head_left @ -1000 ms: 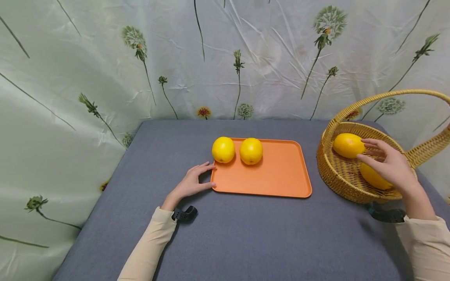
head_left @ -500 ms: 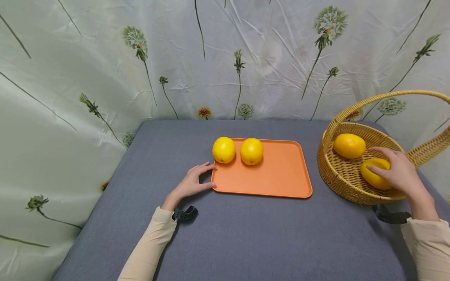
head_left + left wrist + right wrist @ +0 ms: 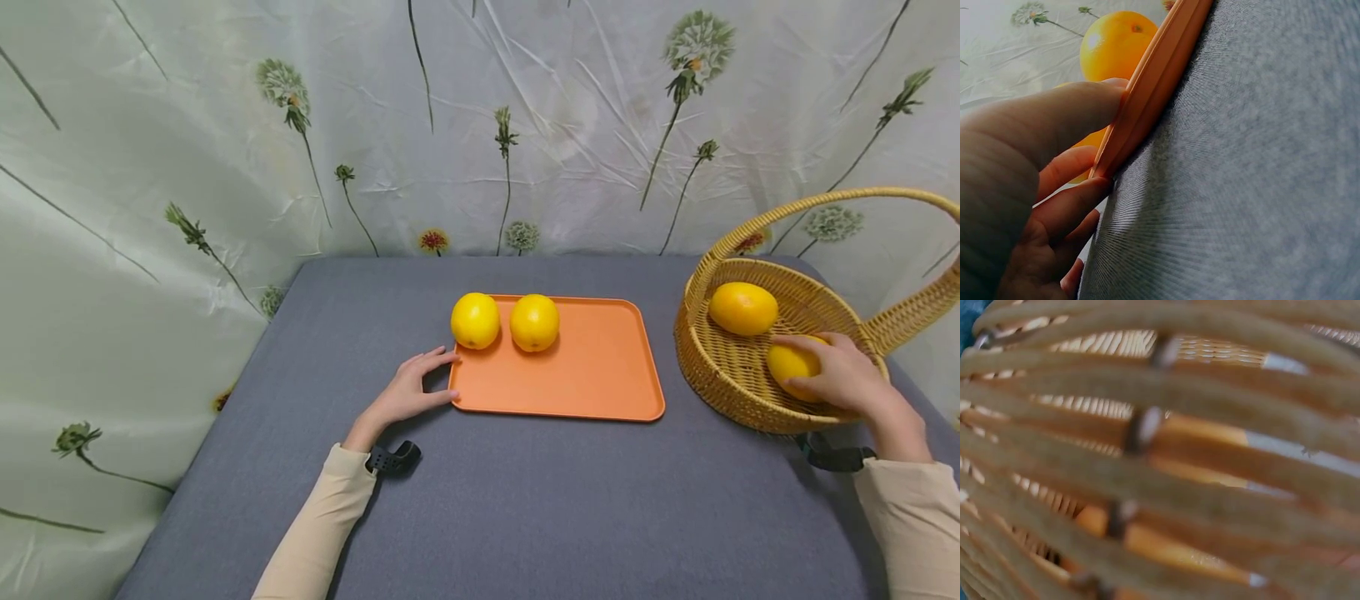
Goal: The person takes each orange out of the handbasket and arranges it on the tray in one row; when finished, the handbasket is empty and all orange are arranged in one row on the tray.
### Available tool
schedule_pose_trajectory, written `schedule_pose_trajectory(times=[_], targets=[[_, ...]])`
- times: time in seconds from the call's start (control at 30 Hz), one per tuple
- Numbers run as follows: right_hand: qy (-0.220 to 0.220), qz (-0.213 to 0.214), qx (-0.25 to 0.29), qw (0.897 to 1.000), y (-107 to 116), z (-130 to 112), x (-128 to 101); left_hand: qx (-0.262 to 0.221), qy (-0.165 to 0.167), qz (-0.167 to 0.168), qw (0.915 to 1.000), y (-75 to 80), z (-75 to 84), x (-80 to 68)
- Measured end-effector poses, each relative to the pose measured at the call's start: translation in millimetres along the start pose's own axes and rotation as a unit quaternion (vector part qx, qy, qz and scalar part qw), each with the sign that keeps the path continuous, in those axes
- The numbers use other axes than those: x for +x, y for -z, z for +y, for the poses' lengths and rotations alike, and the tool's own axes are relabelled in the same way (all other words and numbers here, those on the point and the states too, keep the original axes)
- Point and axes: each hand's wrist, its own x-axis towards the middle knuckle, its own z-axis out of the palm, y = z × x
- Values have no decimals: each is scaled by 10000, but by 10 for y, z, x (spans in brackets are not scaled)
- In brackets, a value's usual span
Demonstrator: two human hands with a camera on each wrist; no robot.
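Observation:
Within the wicker basket (image 3: 720,379), my right hand (image 3: 851,379) has its fingers and thumb round a yellow orange (image 3: 791,369). Another orange (image 3: 742,308) lies behind it in the basket. My left hand (image 3: 408,390) touches the left edge of the orange tray (image 3: 577,367), thumb and fingers spread apart. Up close in the left wrist view, the thumb and fingertips rest against the tray's rim (image 3: 1154,87). Two oranges, a left one (image 3: 476,321) and a right one (image 3: 535,322), sit side by side on the tray's back left. Basket weave (image 3: 1085,481) hides my right hand in the right wrist view.
The basket's tall handle (image 3: 825,200) arches over it on the right. A grey cloth (image 3: 540,508) covers the table. Behind and to the left hangs a pale curtain (image 3: 585,167) with a dandelion print.
My right hand has moved from above the basket down onto the nearer orange, and its fingers have closed round it. The left hand and tray have stayed put.

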Motion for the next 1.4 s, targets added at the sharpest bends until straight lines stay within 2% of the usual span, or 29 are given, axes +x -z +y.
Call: schedule_pose_trajectory(times=[0.23, 0.4, 0.53, 0.97, 1.2, 1.4], targets=[[46, 378, -215, 9990, 3, -5, 25, -22, 35, 14, 10000, 7, 5, -25], [-268, 368, -98, 9989, 17, -46, 20, -41, 58, -26, 10000, 15, 21, -11], [-400, 624, 69, 9972, 21, -96, 35, -50, 83, -20, 10000, 18, 20, 3], [-953, 905, 1223, 9837, -10, -250, -3, -26, 109, -50, 9999, 22, 4, -17], [-1447, 1009, 1788, 9679, -42, -306, -34, -21, 72, -41, 10000, 17, -3, -10], [-1572, 1237, 2743, 9406, -53, -345, -54, -47, 53, -49, 10000, 22, -4, 8]])
